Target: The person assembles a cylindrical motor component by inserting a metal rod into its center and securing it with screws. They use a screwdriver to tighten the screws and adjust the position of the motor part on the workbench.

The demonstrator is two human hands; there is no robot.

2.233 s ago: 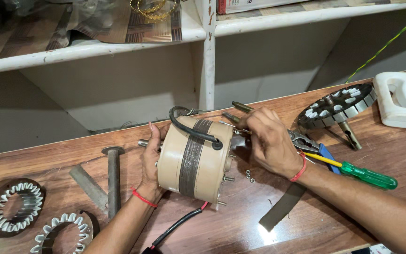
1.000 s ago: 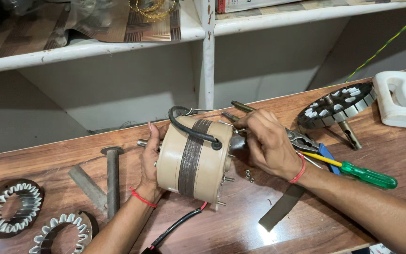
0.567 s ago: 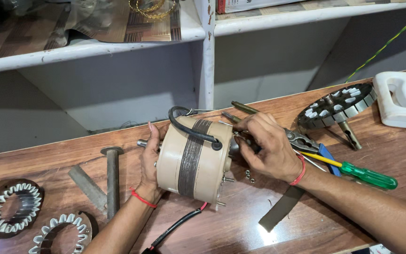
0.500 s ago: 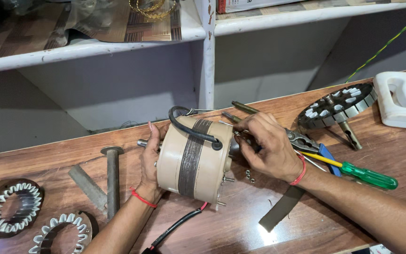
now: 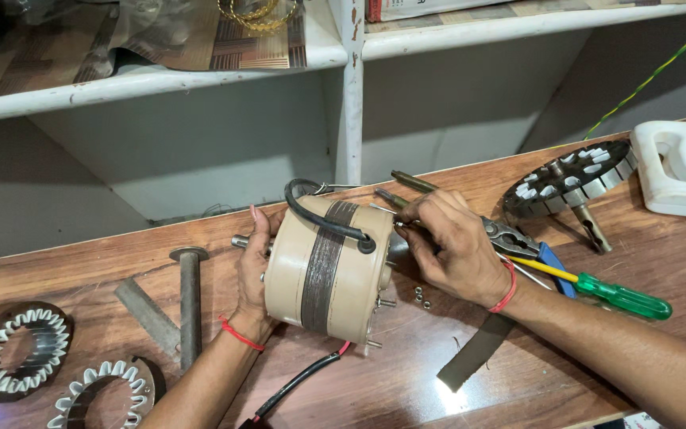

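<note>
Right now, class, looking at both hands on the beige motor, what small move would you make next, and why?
Probably keep the left hand bracing the motor and turn the slim tool with the right hand. Its tip meets the motor's end face, where bolts stick out, and loose nuts lie on the bench beside it.

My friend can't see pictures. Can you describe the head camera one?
A left hand steadies a beige motor on a wooden bench while the right hand works at its end. A green screwdriver lies nearby.
</note>
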